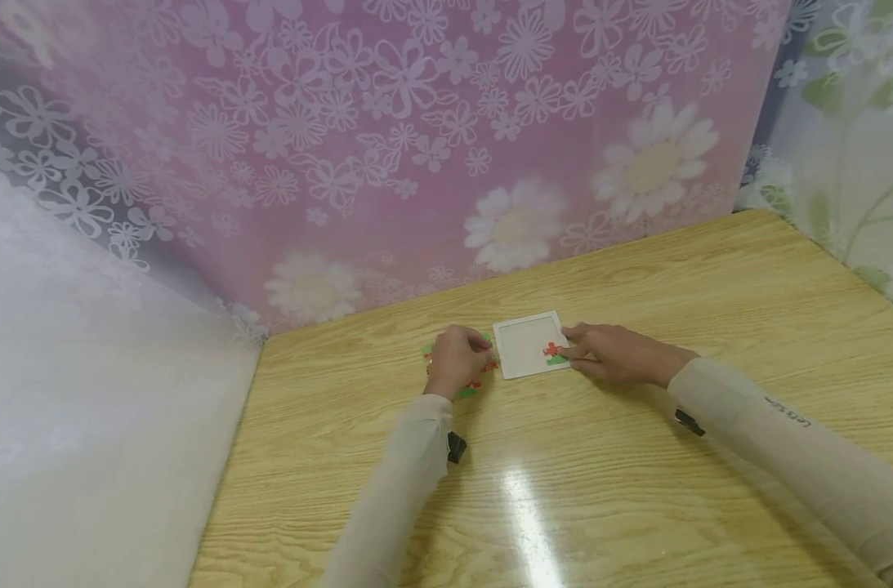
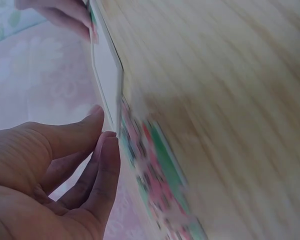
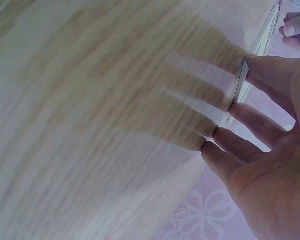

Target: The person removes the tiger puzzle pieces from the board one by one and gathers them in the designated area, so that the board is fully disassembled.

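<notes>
A white square puzzle tray point(image 1: 533, 375) lies flat on the table. In its lower right corner sits a red and green jigsaw piece point(image 1: 552, 353). My right hand point(image 1: 613, 353) rests at the tray's right edge with fairly straight fingers, one reaching onto that piece. To the tray's left, my left hand point(image 1: 457, 359) hovers over loose jigsaw pieces point(image 1: 470, 391), partly hiding them. In the left wrist view its thumb and fingers are loosely bent with tips close together, and I see nothing held between them. The pieces beside it are blurred there.
The wood-grain table point(image 1: 600, 490) carries a bright glare streak in front of the tray. A pink flowered curtain point(image 1: 387, 163) hangs along the table's back edge. Whitish cloth point(image 1: 108, 392) borders the left side, and a pale flowered panel point(image 1: 858, 147) stands at the right.
</notes>
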A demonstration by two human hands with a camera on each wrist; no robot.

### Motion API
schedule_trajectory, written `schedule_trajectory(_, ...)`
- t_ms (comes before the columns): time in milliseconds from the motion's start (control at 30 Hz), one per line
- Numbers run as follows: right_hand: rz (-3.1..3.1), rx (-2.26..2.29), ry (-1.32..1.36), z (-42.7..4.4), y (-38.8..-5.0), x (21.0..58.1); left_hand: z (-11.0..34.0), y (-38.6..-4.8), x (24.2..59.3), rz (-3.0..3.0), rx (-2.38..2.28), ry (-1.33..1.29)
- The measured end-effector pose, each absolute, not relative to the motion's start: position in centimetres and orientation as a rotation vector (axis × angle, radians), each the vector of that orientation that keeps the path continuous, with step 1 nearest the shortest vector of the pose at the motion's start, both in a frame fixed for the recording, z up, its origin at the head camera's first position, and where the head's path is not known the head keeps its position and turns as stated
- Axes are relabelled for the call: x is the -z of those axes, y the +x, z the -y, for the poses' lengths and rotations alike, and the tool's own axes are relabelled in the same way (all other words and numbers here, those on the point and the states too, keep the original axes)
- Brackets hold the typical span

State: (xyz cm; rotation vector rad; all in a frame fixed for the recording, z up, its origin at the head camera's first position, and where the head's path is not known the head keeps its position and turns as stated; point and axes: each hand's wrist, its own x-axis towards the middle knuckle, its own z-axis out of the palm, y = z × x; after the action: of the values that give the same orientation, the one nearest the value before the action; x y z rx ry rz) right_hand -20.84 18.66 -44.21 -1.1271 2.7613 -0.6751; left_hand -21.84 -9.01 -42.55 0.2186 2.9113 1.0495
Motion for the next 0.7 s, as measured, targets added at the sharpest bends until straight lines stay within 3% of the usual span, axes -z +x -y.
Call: schedule_trajectory(700,-2.738,0.65,-1.129,-18.7,-20.9,44.1,2.2,-21.5,43.2,-2.778,-1.047,0.332)
